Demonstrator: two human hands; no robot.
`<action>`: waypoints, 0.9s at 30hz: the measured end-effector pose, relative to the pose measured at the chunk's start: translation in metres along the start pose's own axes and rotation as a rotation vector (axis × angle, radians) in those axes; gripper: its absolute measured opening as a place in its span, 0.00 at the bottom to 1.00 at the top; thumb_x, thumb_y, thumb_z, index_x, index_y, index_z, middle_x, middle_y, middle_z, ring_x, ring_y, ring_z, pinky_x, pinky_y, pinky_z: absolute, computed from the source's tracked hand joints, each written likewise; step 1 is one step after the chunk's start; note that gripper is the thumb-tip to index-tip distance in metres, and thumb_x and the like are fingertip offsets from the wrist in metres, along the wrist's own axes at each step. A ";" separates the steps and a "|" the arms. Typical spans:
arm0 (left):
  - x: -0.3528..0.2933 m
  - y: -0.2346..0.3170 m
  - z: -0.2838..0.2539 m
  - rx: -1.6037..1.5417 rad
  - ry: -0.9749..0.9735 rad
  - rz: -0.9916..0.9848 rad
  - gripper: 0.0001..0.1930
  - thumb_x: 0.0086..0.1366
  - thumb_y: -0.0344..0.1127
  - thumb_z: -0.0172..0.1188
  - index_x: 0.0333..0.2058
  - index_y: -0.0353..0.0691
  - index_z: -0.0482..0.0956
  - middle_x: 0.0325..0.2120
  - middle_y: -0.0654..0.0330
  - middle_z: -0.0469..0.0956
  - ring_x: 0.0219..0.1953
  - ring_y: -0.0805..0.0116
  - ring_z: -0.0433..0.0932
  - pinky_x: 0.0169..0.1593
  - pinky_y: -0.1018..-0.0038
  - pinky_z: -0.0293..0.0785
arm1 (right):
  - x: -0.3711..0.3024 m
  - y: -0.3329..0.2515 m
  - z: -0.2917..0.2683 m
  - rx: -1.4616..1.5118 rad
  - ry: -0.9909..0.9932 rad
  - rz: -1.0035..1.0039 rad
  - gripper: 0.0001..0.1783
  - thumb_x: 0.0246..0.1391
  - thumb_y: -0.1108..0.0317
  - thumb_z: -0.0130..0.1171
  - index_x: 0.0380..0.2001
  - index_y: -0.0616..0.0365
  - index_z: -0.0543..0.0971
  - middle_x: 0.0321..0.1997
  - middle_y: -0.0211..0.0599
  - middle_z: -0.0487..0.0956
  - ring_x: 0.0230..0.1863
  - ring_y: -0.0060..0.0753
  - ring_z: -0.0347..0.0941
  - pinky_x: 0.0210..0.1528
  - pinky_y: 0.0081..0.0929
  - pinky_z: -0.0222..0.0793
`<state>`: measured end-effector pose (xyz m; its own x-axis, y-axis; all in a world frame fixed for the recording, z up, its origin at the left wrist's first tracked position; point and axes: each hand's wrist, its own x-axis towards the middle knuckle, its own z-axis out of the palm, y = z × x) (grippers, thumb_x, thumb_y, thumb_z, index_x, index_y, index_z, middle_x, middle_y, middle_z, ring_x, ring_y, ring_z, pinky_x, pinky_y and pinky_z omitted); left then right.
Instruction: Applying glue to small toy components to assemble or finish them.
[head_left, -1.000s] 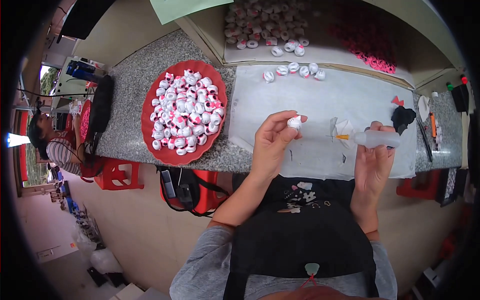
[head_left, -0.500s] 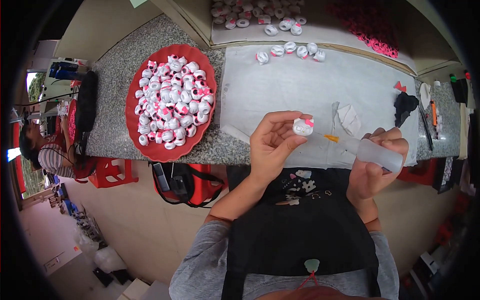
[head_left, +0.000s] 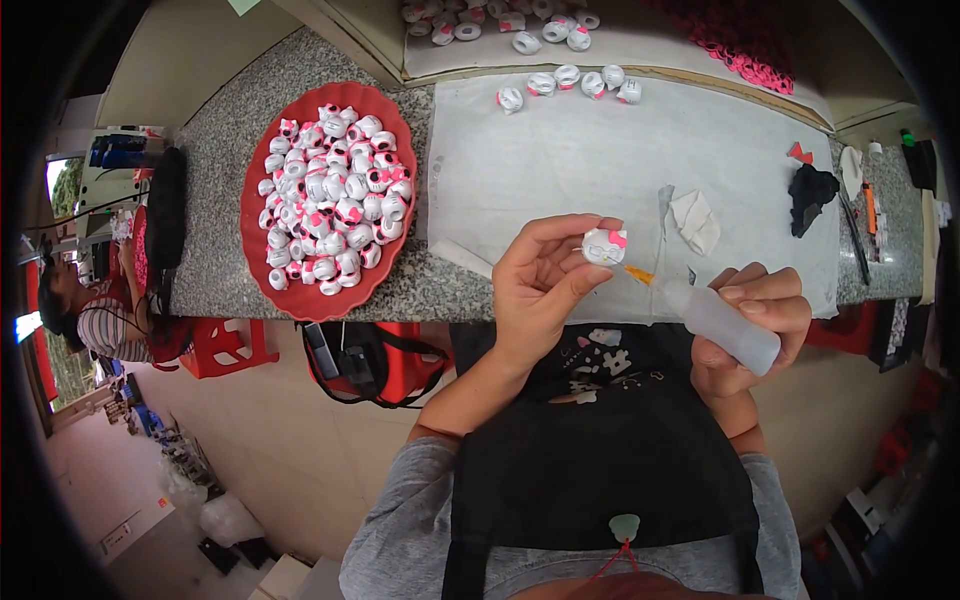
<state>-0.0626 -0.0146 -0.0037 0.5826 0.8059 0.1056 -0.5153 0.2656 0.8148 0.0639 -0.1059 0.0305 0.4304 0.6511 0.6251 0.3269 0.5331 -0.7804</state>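
My left hand (head_left: 545,290) pinches a small white cat-head piece (head_left: 604,247) with a pink bow between thumb and fingertips, above the paper-covered bench. In my right hand (head_left: 765,320) is a translucent squeeze bottle (head_left: 728,328), tilted so that its orange dispensing tip (head_left: 640,274) points at the lower edge of the piece. Whether the tip touches the piece I cannot tell. A scalloped red tray (head_left: 255,220) to the left is heaped with similar white and pink pieces (head_left: 335,190).
White paper (head_left: 560,150) covers the bench, with a crumpled tissue (head_left: 694,221) beyond the bottle. Several white pieces (head_left: 567,77) line its far edge below a shelf. A black cloth (head_left: 812,198) lies at right. At far left a person (head_left: 105,305) sits by another bench.
The squeeze bottle has moved left and its tip is closer to the cat-head piece. The piece has turned slightly in my left fingers. The bench view has shifted a little.
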 end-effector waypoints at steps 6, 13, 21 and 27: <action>0.001 -0.002 -0.004 -0.011 -0.077 0.044 0.17 0.49 0.16 0.49 0.40 0.29 0.61 0.39 0.49 0.67 0.41 0.68 0.68 0.44 0.78 0.66 | 0.000 0.000 0.000 -0.019 -0.029 -0.029 0.25 0.24 0.70 0.68 0.29 0.56 0.66 0.28 0.35 0.65 0.22 0.23 0.65 0.25 0.17 0.65; 0.000 -0.005 -0.005 -0.025 -0.065 0.023 0.17 0.49 0.16 0.49 0.40 0.29 0.61 0.39 0.49 0.67 0.41 0.67 0.68 0.44 0.77 0.66 | 0.000 -0.004 0.002 -0.052 -0.021 -0.015 0.22 0.28 0.68 0.66 0.28 0.56 0.65 0.28 0.34 0.64 0.22 0.22 0.61 0.23 0.17 0.60; -0.001 -0.006 -0.005 -0.041 -0.076 0.015 0.17 0.49 0.17 0.49 0.40 0.29 0.61 0.38 0.49 0.67 0.41 0.67 0.67 0.44 0.78 0.66 | -0.001 -0.003 0.004 -0.095 0.021 -0.022 0.20 0.32 0.66 0.63 0.28 0.55 0.64 0.28 0.34 0.63 0.21 0.22 0.58 0.21 0.17 0.58; -0.001 -0.003 0.000 0.008 -0.013 -0.038 0.17 0.47 0.20 0.52 0.38 0.31 0.63 0.36 0.48 0.68 0.38 0.67 0.70 0.42 0.76 0.66 | -0.002 -0.003 0.004 -0.082 0.016 -0.026 0.20 0.32 0.66 0.64 0.28 0.55 0.64 0.28 0.34 0.63 0.22 0.22 0.59 0.22 0.17 0.59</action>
<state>-0.0619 -0.0164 -0.0060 0.6100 0.7881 0.0820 -0.4874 0.2916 0.8231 0.0587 -0.1063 0.0316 0.4343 0.6282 0.6456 0.4058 0.5034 -0.7629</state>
